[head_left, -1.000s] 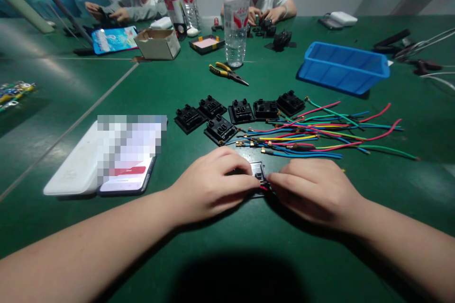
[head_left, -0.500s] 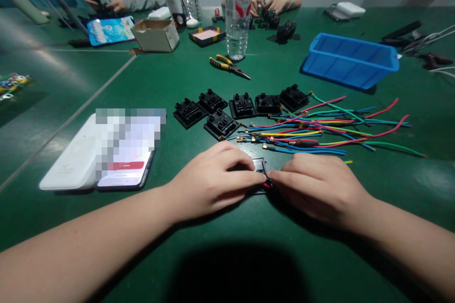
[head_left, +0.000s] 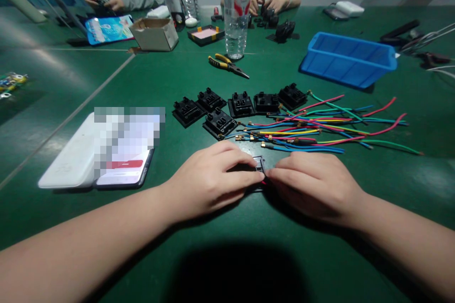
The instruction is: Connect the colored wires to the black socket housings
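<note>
My left hand [head_left: 211, 177] is closed around a small black plastic housing [head_left: 259, 161] low over the green table. Only the housing's upper corner and a bit of its lower edge show; fingers cover the rest. My right hand [head_left: 314, 184] is closed in a pinch at the housing's right side, its fingertips close to my left fingertips. A sliver of red shows between the hands, and what the right fingers pinch is hidden. Just beyond lie several colored wires [head_left: 302, 141] with brass terminals. Several black socket-like housings [head_left: 220, 123] rest behind them, prongs up.
Yellow-handled pliers [head_left: 229, 66] lie in front of a plastic bottle [head_left: 236, 23]. At the right stands a blue bin [head_left: 350, 64]. A phone [head_left: 124, 170] and a white slab [head_left: 67, 161] lie left. A small carton [head_left: 154, 34] is farther back; two people sit across the table.
My right hand has shifted very slightly at the housing, and less of the red piece shows. The whole view has drifted a little; the objects on the table lie as before.
</note>
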Tool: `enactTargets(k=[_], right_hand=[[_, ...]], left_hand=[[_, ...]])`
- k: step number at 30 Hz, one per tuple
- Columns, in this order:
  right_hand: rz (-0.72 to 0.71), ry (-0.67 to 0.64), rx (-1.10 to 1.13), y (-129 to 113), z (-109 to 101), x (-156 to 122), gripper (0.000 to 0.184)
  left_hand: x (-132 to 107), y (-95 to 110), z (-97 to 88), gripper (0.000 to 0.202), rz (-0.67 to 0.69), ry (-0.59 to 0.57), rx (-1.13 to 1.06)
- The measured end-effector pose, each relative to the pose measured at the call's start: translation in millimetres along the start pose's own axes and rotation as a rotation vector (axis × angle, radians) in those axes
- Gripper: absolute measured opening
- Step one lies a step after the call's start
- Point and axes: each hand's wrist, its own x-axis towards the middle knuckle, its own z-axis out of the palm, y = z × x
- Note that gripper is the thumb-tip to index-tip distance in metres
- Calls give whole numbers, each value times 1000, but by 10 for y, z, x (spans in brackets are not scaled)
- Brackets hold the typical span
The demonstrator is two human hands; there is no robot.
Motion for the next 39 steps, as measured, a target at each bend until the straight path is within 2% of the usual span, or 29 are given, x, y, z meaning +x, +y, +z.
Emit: enactTargets(k=[7,18,22,25,36,39], right_hand=[[11,-3,18,11,-2,12,11],[14,-15,36,15,-10,3,10],[15,-19,23,9,-12,5,10],[14,-11,10,2,-11,-2,11],[17,-28,27,22,-11,16,13],[1,-38,32,10,-22,23,13]], left_hand=[[-26,-44,3,21,34,26,17],[21,-15,-41,21,21,-2,48],[1,-18,-14,20,23,36,64],[-10,-16,0,19,8,61,56],[14,10,-15,19,-91,18,26],[-3,-6,0,18,-62,33,15]])
